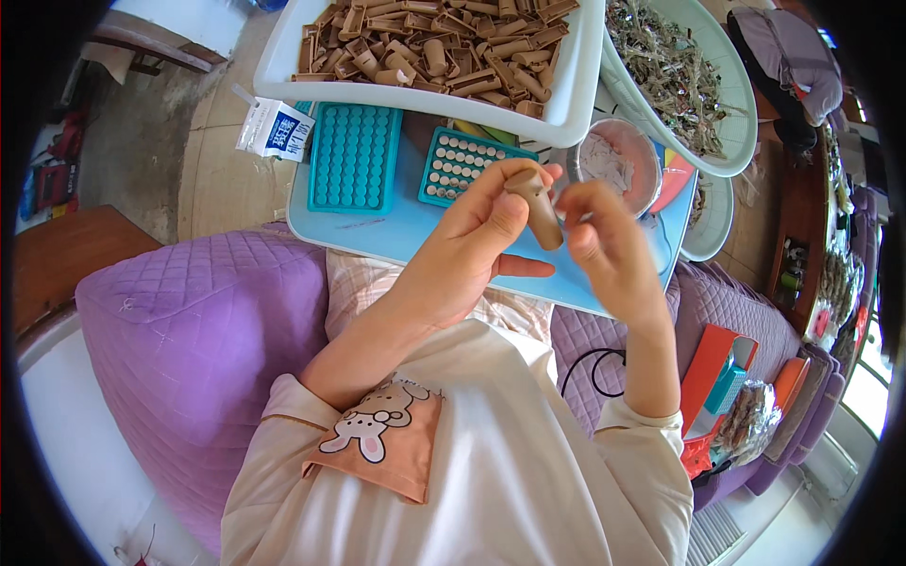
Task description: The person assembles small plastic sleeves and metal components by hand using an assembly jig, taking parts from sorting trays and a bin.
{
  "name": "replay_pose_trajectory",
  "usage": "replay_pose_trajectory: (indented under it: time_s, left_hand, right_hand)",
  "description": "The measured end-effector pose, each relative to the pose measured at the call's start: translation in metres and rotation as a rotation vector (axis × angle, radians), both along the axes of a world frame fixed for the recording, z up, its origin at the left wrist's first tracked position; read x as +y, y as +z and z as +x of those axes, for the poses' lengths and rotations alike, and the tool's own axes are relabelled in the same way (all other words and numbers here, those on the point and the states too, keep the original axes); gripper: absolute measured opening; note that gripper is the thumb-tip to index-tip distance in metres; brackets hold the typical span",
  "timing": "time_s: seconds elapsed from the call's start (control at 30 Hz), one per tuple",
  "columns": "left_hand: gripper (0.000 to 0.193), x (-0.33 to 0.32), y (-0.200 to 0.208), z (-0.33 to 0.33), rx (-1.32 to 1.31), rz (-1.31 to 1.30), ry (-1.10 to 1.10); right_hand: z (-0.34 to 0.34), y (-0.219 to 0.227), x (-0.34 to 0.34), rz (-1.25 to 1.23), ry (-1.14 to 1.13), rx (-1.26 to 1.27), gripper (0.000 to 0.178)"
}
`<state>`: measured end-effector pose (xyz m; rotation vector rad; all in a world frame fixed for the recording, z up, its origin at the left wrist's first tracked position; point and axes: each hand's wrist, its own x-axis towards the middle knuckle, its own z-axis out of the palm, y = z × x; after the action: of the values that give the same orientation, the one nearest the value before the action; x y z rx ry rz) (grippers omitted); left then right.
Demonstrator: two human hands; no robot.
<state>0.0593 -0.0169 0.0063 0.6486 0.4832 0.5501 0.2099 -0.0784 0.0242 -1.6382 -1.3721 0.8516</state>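
Note:
A brown plastic tube-like piece (540, 215) with a wider, rounded top is pinched between the thumb and fingers of my left hand (461, 241). It tilts slightly above the light blue table (377, 236). Just to its right is my right hand (613, 247), raised with curled fingers close to the piece and slightly blurred. Whatever its fingertips hold, if anything, cannot be made out. Beyond my left hand lies a small teal tray (429, 176) with rows of round white discs. Behind my right hand stands a round tub (653, 162) with white bits inside.
A white bin (453, 101) heaped with similar brown pieces spans the table's far side. Left of the disc tray is a larger teal tray (351, 207) with round hollows, beside a white-and-blue packet (274, 129). A pale basket (738, 156) of tangled shiny strips stands far right.

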Motion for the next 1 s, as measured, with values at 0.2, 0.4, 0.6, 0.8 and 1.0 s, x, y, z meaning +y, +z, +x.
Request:
replay_pose_trajectory:
  time_s: [0.2,0.4,0.6,0.8,1.0]
  left_hand:
    - [0.044,-0.004,-0.001,0.006,-0.038,0.071,-0.107]
    - [0.052,-0.007,0.008,0.018,0.024,0.265,-0.161]
    - [0.043,0.020,0.005,0.005,0.118,0.290,-0.171]
    - [0.031,0.037,0.003,0.007,0.220,0.309,-0.049]
    - [0.026,0.044,0.005,0.007,0.228,0.296,-0.031]
  right_hand:
    - [-0.006,-0.014,-0.017,-0.223,0.215,0.627,0.036]
    - [0.057,-0.019,-0.067,-0.189,-0.320,0.233,0.037]
    - [0.214,0.013,-0.087,-0.359,-0.639,-0.876,0.027]
    - [0.221,0.000,0.000,-0.267,-0.669,-0.629,0.036]
    - [0.226,-0.045,0.062,-0.361,-0.570,-0.959,0.034]
